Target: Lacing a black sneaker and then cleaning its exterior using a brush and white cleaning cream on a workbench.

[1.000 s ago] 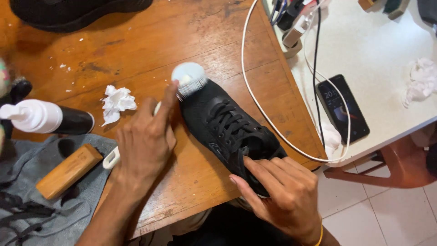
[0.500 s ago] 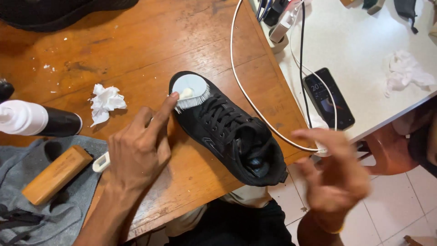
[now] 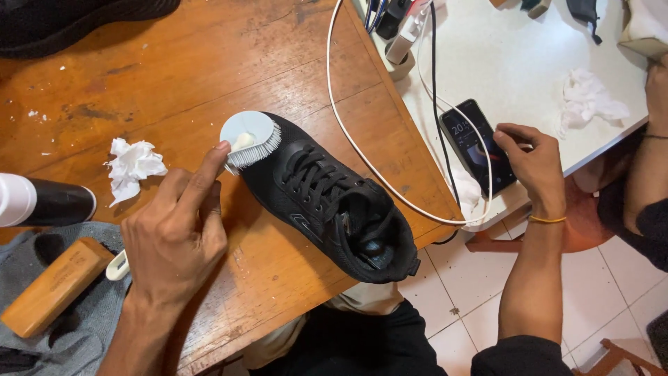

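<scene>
The left hand point(image 3: 174, 237) gripped the light, stiff brush point(image 3: 250, 139) at the soft black shoe's point(image 3: 327, 198) toe, while the right hand point(image 3: 529, 157), holding nothing, touched the phone point(image 3: 476, 143) beside it.

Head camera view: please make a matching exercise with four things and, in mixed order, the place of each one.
Things:
1. brush
2. phone
3. crumpled tissue
4. wooden block

Places:
A. on the grey cloth
B. on the white table, touched by the right hand
C. on the bare wooden table
D. against the toe of the black shoe, held by the left hand

Pairs: 1-D, 2-B, 3-C, 4-A
</scene>
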